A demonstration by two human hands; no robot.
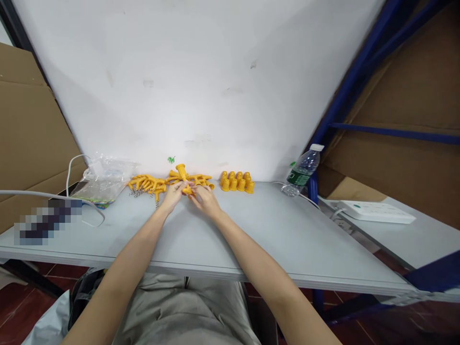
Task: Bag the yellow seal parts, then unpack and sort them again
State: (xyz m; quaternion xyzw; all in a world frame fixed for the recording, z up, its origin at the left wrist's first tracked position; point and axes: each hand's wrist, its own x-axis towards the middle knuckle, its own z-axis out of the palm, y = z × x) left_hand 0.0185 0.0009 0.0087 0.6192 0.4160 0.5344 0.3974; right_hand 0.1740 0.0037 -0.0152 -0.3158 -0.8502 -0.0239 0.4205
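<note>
My left hand [175, 194] and my right hand [206, 199] meet over the table, fingers closed around a yellow plastic corkscrew [181, 171]. Its flared bell-shaped end points up and away from me. A rounded yellow part [187, 190] shows between the fingertips, which hide the middle. Left of my hands lies a pile of yellow branched corkscrew handles [147, 183] with metal spirals. Just behind my right hand are more yellow pieces [200, 178], partly covered. Further right, several yellow bell-shaped cups [237, 182] stand in rows.
A clear plastic bag [108, 177] lies at the back left, near a white cable [68, 177] and a blurred-out dark object [48, 223]. A tilted water bottle [304, 167] is at the right by the blue frame [345, 91]. A white power strip [375, 212] lies beyond.
</note>
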